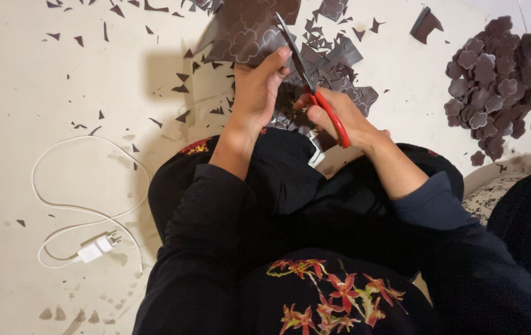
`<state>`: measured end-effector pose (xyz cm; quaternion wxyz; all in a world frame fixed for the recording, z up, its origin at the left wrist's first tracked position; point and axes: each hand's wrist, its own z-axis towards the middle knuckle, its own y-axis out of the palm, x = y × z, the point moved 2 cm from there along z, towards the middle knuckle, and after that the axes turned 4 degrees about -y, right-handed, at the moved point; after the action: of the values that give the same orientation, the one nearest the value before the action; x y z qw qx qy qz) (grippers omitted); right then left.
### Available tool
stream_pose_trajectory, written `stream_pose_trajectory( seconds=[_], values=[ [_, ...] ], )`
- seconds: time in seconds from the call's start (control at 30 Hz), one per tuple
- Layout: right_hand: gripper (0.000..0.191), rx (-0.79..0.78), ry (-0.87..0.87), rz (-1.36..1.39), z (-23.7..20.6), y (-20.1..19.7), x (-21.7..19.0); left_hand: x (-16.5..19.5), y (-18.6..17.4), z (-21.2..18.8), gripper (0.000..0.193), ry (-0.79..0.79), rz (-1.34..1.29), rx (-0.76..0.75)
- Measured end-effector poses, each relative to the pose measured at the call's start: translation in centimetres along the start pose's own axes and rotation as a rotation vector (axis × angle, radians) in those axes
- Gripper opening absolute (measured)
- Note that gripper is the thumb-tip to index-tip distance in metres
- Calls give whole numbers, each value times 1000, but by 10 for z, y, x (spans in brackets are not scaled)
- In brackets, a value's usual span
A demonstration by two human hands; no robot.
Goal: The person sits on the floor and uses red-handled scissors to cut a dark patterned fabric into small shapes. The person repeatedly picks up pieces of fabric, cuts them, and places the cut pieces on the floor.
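At far left a white charger cable (76, 208) lies looped on the pale floor (42, 74), its plug at the lower end, well apart from the work. Small dark offcuts (181, 77) are scattered across the floor toward the middle. The left hand (256, 93) grips the lower edge of a dark patterned sheet (247, 28), fingers (274, 62) pinching it with the thumb on top, just beside the blades. The sheet lies near the top edge of the view, above the person's lap. The right hand (343, 121) holds red-handled scissors (312, 80), fingers curled through the loops, blades standing open and pointing up into the sheet. Beneath both hands sits a heap of cut scraps (333, 62). At far right a pile of finished flower-shaped pieces (492, 84) rests on the floor, well apart from the hands.

To cut cleanly, I judge the left hand should keep the sheet taut and turn it into the blades, following the printed outline, with its fingertips kept out of the blade path
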<state>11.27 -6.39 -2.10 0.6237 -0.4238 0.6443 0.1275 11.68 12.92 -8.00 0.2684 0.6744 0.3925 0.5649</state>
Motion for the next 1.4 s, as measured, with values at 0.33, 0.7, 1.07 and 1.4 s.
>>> stream_pose_trajectory(
  seconds=[0.33, 0.7, 1.07, 1.4],
  values=[
    [102, 33, 59, 105, 3, 7, 0, 3, 9, -4, 38, 93, 127, -7],
    [105, 42, -1, 251, 3, 15, -4, -6, 9, -4, 32, 74, 75, -24],
    [108, 30, 65, 115, 5, 8, -2, 4, 12, -8, 22, 119, 84, -56],
    [104, 53, 91, 99, 6, 4, 2, 9, 14, -7, 23, 141, 94, -52]
  ],
)
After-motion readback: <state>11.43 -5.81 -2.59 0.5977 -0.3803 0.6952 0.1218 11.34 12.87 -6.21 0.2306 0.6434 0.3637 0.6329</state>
